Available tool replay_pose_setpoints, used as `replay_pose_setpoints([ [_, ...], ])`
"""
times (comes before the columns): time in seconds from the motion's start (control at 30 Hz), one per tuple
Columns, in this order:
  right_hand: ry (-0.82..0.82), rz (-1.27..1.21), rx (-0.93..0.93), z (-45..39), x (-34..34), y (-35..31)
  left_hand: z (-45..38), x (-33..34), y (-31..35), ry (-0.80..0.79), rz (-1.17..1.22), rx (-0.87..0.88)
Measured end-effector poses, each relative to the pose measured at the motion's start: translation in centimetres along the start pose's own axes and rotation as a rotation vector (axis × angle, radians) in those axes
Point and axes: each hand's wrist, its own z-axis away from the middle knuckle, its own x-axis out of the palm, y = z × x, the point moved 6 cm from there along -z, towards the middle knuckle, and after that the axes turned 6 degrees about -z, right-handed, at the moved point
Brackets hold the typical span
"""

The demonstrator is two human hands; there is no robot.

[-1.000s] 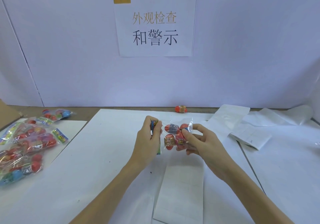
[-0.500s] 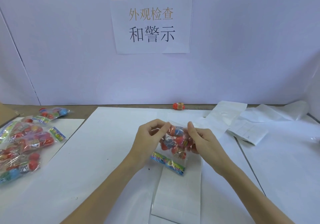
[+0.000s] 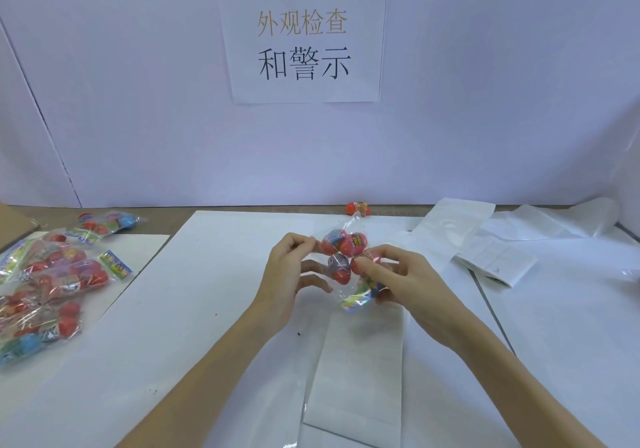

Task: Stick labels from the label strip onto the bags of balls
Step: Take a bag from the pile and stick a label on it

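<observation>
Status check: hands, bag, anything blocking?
Left hand and right hand both pinch one bag of balls, held above the label strip. Nothing blocking.

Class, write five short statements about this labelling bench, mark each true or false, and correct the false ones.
1. Both hands hold one bag of balls above the table. True: the left hand pinches its upper edge, and the right hand grips its lower part.
2. A pile of bagged balls lies at the left side. True.
3. The loose ball by the back wall is blue. False: it is red-orange.
4. The label strip lies at the left of the table. False: it lies flat on the table below the hands.
5. A printed sign hangs on the back wall. True.
</observation>
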Motion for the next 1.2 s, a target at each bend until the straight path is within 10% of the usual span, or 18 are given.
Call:
replay_pose_setpoints([
  [0.2, 0.026, -0.026, 0.014, 0.2, -0.7, 0.0, 0.5, 1.3, 0.1, -0.211, -0.124, -0.011],
  [0.97, 0.158, -0.154, -0.06, -0.3, -1.5, -0.1, 0.0, -0.4, 0.6, 0.044, -0.03, 0.067],
  [1.2, 0.024, -0.112, 0.01, 0.0, -0.1, 0.4, 0.2, 1.2, 0.0, -0.203, 0.092, 0.028],
])
